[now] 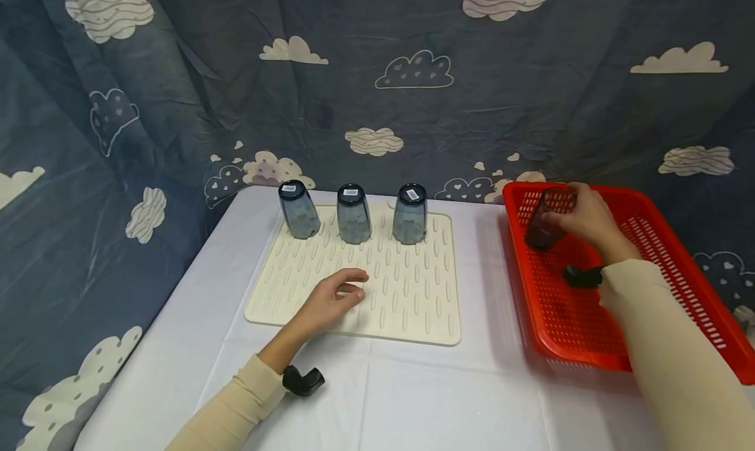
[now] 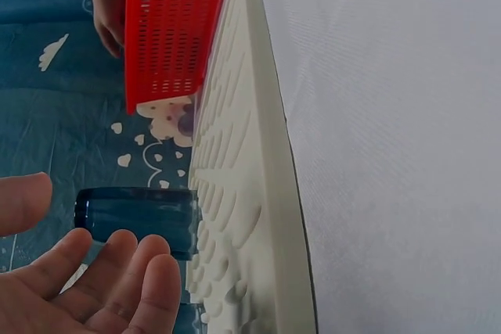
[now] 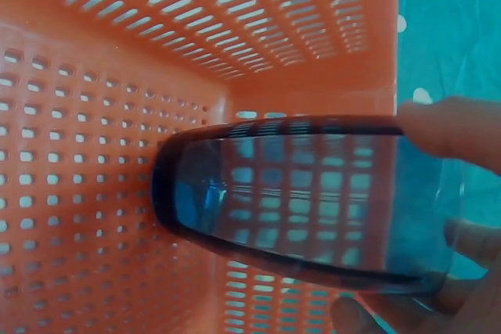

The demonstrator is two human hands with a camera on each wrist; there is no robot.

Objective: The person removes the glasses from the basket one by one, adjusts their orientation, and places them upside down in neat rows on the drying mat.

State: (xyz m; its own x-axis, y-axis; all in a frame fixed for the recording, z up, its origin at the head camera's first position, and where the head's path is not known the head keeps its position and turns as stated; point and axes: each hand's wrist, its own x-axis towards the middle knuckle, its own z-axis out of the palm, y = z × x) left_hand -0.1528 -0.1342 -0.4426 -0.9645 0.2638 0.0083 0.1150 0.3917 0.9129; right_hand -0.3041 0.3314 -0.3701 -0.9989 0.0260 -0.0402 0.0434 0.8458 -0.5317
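Inside the red basket (image 1: pixel 590 320), my right hand (image 1: pixel 592 218) grips a dark, see-through drinking glass (image 1: pixel 541 228) near its rim. In the right wrist view the glass (image 3: pixel 290 201) has its thick base toward the basket floor, with thumb and fingers on either side of the rim. My left hand (image 1: pixel 330 300) hovers over the front of a cream ridged mat (image 1: pixel 407 307), fingers loosely bent, holding nothing. Three blue-grey glasses stand upside down along the mat's back edge: a left glass (image 1: pixel 301 212), a middle glass (image 1: pixel 354 216) and a right glass (image 1: pixel 409 216).
A white cloth (image 1: pixel 425 398) covers the table under the mat and basket. Behind it hangs a dark curtain (image 1: pixel 330 110) with a cloud pattern. The basket's near wall and rim rise at the table's right side.
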